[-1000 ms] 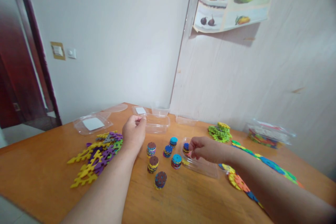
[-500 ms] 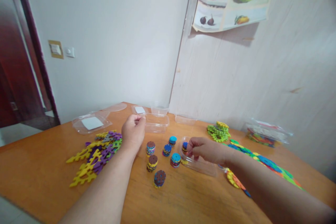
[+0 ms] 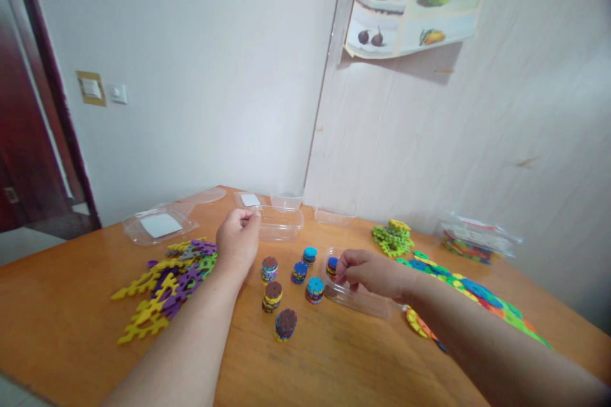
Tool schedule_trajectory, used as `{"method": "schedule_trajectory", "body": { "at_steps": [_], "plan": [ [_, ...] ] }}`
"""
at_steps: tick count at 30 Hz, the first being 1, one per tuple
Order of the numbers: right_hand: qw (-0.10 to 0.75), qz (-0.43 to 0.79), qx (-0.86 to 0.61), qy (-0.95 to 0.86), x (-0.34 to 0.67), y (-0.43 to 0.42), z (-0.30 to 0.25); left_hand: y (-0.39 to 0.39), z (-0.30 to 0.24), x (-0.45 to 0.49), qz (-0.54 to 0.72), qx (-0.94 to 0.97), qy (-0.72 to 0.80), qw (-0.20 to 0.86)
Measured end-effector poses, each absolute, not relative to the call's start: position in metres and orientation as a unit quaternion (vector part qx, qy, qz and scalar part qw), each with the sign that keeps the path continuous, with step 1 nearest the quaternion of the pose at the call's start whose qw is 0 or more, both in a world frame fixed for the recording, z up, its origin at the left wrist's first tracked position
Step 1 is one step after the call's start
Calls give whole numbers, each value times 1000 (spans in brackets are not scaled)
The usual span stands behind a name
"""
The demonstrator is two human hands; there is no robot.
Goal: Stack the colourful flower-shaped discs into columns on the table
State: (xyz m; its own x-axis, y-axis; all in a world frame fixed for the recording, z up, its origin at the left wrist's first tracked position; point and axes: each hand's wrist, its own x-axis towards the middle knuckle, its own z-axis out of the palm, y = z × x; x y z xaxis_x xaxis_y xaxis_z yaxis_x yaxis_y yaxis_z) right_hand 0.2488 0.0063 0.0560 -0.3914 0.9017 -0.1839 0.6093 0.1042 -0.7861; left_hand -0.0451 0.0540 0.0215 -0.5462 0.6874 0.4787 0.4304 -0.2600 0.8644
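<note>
My left hand (image 3: 237,238) is closed, thumb against the curled fingers, at the left end of a clear plastic box (image 3: 284,230). Whether anything is in its fingers I cannot make out. My right hand (image 3: 360,272) reaches into a nearer clear plastic box (image 3: 365,304), its fingers pinched on the right side of a blue-topped stack of notched discs (image 3: 331,266). Between the hands stand several more stacks: brown-topped ones (image 3: 286,323), a dark blue one (image 3: 300,272) and light blue ones (image 3: 315,289).
Yellow and purple toothed pieces (image 3: 179,280) lie in a heap at left. Clear lids (image 3: 160,226) rest behind them. Green pieces (image 3: 392,238), a spread of coloured discs (image 3: 470,289) and a filled clear box (image 3: 477,238) occupy the right side, near the wall.
The whole view shifts slightly, so things appear a little further left. A yellow patch below the blue-topped stack no longer shows. Both hands keep nearly the same positions.
</note>
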Motion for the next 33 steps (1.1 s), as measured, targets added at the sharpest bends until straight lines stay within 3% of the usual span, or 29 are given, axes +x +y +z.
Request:
{"method": "schedule_trajectory", "body": {
  "at_steps": [8,14,20,25,33],
  "plan": [
    [183,383,-535,-731,251,10,49,50,25,-43,644,462,600,105],
    [191,223,-500,-815,238,-8,75,50,26,-43,641,464,602,106],
    [121,72,-389,-910,215,-28,89,50,26,-44,645,461,600,106],
    [61,37,-397,-915,206,-27,88,51,26,-43,652,461,592,109],
    [64,42,-385,-920,206,-19,84,47,29,-41,651,461,593,112]
  ]
}}
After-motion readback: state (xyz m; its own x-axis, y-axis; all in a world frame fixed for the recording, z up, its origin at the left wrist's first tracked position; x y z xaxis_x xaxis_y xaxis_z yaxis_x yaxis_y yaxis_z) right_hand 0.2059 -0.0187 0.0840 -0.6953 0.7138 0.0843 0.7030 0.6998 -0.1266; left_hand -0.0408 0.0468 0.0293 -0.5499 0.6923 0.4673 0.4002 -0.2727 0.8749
